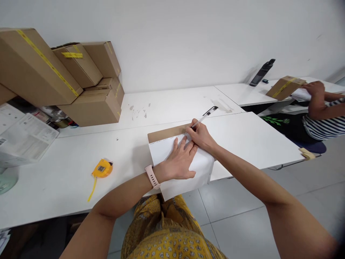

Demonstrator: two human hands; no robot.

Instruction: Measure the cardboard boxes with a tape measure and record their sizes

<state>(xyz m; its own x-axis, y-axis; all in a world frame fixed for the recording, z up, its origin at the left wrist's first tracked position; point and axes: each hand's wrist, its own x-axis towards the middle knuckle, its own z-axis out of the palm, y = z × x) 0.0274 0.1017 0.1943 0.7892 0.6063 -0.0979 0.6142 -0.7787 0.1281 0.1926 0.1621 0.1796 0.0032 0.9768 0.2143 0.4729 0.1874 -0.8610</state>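
A white sheet of paper [199,176] lies over a brown cardboard piece [164,134], whose far strip shows beyond the sheet. Small dark marks run along the paper's far edge. My left hand [180,160] rests flat on the sheet with its fingers spread, a pink band around that wrist. My right hand [201,135] is closed around a pen [207,114], with the pen's tip hidden by the fingers near the paper's far edge. Toward the person, the sheet hangs past the table's front edge.
An orange tape measure [102,168] lies on the white table [67,180], its yellow blade out a little. Cardboard boxes [91,104] are stacked at the back left. To the right, a black bottle [262,72] stands near another person's hand [315,87] at a taped box [285,87].
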